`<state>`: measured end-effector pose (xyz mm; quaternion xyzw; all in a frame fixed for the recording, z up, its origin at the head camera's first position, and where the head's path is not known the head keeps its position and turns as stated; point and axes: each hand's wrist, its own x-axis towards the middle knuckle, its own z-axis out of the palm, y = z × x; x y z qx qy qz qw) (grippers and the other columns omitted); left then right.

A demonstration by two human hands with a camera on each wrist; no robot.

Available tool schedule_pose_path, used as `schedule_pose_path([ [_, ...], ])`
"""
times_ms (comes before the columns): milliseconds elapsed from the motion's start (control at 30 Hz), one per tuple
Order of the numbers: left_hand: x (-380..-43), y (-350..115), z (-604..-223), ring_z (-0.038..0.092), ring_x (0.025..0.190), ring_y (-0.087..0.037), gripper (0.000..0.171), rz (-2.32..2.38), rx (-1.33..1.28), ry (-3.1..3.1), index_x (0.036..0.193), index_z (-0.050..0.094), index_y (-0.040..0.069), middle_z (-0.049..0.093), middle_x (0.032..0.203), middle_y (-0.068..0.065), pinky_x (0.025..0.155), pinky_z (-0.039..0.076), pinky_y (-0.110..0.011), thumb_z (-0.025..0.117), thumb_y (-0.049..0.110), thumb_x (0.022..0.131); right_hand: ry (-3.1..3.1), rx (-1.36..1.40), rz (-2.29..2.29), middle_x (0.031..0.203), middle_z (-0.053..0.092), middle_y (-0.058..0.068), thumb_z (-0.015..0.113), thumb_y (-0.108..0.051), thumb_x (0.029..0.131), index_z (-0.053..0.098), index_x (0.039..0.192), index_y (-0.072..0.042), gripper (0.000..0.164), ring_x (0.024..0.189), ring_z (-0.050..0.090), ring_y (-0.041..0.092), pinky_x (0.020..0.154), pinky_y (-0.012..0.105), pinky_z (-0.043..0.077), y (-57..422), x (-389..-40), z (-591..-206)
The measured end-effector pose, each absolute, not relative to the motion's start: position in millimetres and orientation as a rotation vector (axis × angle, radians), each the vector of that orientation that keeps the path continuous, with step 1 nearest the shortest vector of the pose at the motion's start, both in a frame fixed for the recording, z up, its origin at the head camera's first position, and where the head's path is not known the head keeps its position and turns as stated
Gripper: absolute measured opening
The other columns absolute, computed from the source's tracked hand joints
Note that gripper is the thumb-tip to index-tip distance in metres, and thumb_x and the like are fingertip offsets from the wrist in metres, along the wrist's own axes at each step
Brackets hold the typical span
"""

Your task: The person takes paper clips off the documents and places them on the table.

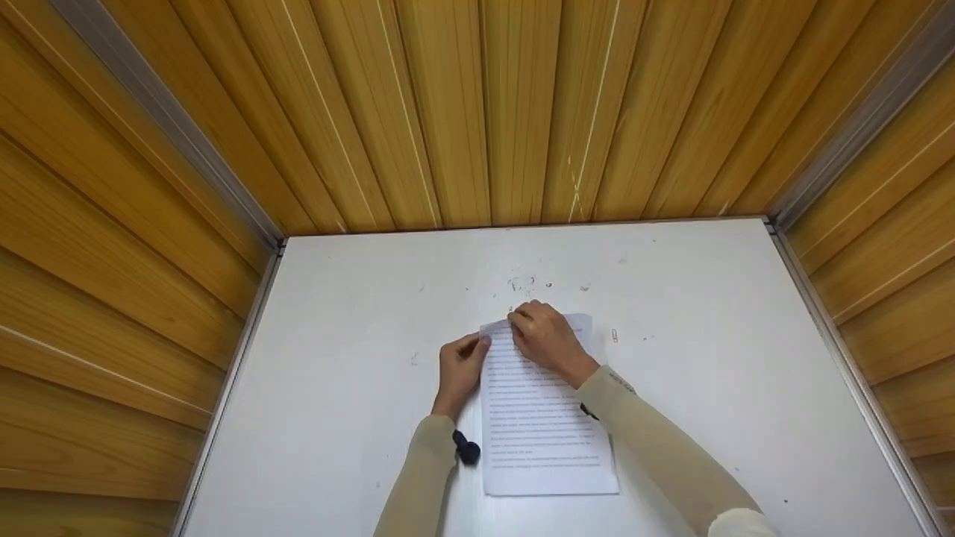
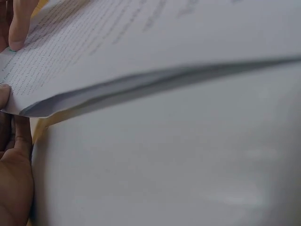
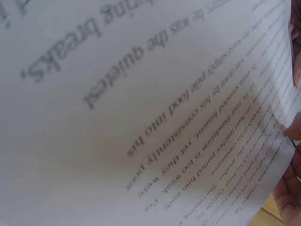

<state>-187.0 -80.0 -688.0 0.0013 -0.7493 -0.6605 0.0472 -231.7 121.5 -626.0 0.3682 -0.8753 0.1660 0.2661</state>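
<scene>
A stack of printed paper sheets (image 1: 548,440) lies lengthwise before me, its top end slightly lifted. My left hand (image 1: 459,369) pinches the upper left corner, thumb (image 2: 3,96) on the print and fingers (image 2: 21,134) beneath. My right hand (image 1: 548,339) reaches across the page and pinches the top edge close to that corner. At its fingertips a thin green clip (image 3: 294,143) shows, mostly hidden by the thumb (image 3: 294,129). In the left wrist view the sheets (image 2: 117,61) gape a little along their side edge.
A paper clip (image 1: 615,335) lies on the white table (image 1: 358,335) just right of the sheets. Dark specks and scuffs (image 1: 522,283) mark the tabletop beyond them. Yellow wood-look panels (image 1: 448,112) wall in the back and both sides.
</scene>
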Motion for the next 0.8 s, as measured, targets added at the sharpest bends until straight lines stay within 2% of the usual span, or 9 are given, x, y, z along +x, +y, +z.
schedule_pose_path([
  [133, -188.2, -80.4, -688.3, 0.076, 0.091, -0.023, 0.025, -1.997, -0.005, -2.305, 0.122, 0.079, 0.006, 0.081, 0.109, -0.011, 0.082, 0.058, -0.026, 0.071, 0.022, 0.105, -2.307, 1.000, 0.445, 0.092, 0.077, 0.008, 0.080, 0.000, 0.087, 0.080, 0.095, -0.002, 0.008, 0.083, 0.073, 0.022, 0.074, 0.034, 0.061, 121.3, -234.2, -626.1],
  [333, -189.5, -80.1, -687.5, 0.076, 0.095, -0.018, 0.025, -2.004, 0.003, -2.325, 0.123, 0.079, 0.007, 0.081, 0.111, -0.007, 0.085, 0.059, -0.027, 0.070, 0.022, 0.105, -2.318, 0.990, 0.438, 0.092, 0.077, 0.010, 0.081, -0.003, 0.088, 0.081, 0.096, -0.002, 0.009, 0.083, 0.074, 0.024, 0.075, 0.034, 0.062, 122.0, -237.0, -625.3],
  [600, -190.3, -79.8, -688.4, 0.076, 0.096, -0.021, 0.022, -2.000, 0.004, -2.311, 0.121, 0.080, 0.008, 0.081, 0.111, -0.008, 0.085, 0.058, -0.026, 0.072, 0.018, 0.104, -2.345, 0.997, 0.446, 0.093, 0.077, 0.011, 0.082, -0.004, 0.088, 0.081, 0.098, -0.001, 0.010, 0.083, 0.075, 0.025, 0.076, 0.033, 0.063, 123.9, -238.3, -624.9],
  [800, -187.0, -79.2, -688.4, 0.075, 0.094, -0.021, 0.023, -2.009, 0.004, -2.290, 0.122, 0.079, 0.004, 0.081, 0.111, -0.011, 0.083, 0.058, -0.026, 0.072, 0.018, 0.104, -2.363, 0.997, 0.454, 0.093, 0.078, 0.011, 0.082, -0.004, 0.089, 0.081, 0.100, -0.001, 0.012, 0.084, 0.075, 0.024, 0.076, 0.031, 0.063, 125.4, -237.7, -625.1],
])
